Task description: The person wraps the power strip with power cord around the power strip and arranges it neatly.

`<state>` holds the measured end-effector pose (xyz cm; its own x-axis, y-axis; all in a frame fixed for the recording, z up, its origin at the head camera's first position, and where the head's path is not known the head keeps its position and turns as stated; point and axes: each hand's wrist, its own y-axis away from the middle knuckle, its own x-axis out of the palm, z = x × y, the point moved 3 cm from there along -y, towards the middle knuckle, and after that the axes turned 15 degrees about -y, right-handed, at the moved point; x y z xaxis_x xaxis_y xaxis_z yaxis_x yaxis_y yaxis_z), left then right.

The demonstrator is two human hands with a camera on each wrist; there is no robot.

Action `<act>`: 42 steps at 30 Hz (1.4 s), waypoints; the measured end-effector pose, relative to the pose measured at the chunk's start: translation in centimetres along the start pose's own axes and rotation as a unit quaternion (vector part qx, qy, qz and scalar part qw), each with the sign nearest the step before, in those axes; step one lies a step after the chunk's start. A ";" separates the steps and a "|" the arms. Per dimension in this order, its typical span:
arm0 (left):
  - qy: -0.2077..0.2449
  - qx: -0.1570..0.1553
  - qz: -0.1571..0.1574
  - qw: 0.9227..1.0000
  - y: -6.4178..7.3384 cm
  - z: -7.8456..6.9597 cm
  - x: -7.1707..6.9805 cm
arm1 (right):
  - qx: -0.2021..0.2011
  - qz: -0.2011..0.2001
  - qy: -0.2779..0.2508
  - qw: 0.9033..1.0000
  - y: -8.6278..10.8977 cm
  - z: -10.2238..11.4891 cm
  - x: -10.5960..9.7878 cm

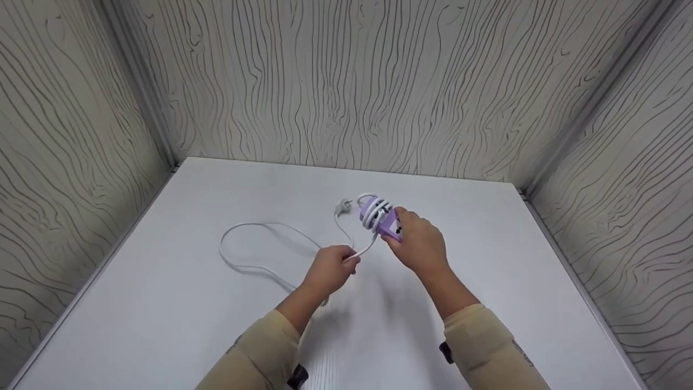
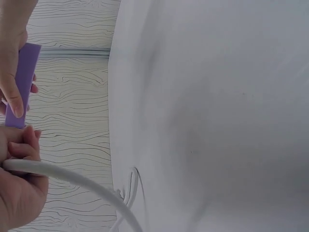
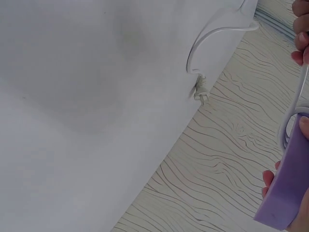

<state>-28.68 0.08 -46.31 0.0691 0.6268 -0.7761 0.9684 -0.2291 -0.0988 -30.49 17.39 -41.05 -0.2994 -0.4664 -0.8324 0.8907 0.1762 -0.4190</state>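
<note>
Gripping one end of the purple power strip (image 1: 386, 224) in the right hand (image 1: 418, 241) and holding it above the white bench (image 1: 514, 260). Pinching the white cord (image 1: 368, 248) in the left hand (image 1: 331, 266), spanning the short gap to the strip with a slightly bowed length. Apparently working partway through winding, judging by several turns around the far end of the strip; possibly unwinding instead, being impossible to tell from one moment. If winding, leaving a long loose loop on the bench to the left, plus the tail ending in the plug (image 1: 343, 206), to gather in. Seeing the plug lying unwound on the bench near the strip. Being closed in at the back and both sides by wood-patterned walls (image 1: 335, 81). Seeing nothing blocking the hands, apart from slack passing partly beneath the left one, perhaps risking a snag.
</note>
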 end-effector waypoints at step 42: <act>0.126 0.064 -0.015 0.990 2.2 -3.4 -3.9 | 0.007 0.013 0.052 0.999 0.7 -2.7 0.9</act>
<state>-26.03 -0.37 -41.37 0.1131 0.7975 -0.5926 0.9340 -0.2887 -0.2102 -31.07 19.40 -43.05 -0.3087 -0.3688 -0.8767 0.9033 0.1751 -0.3917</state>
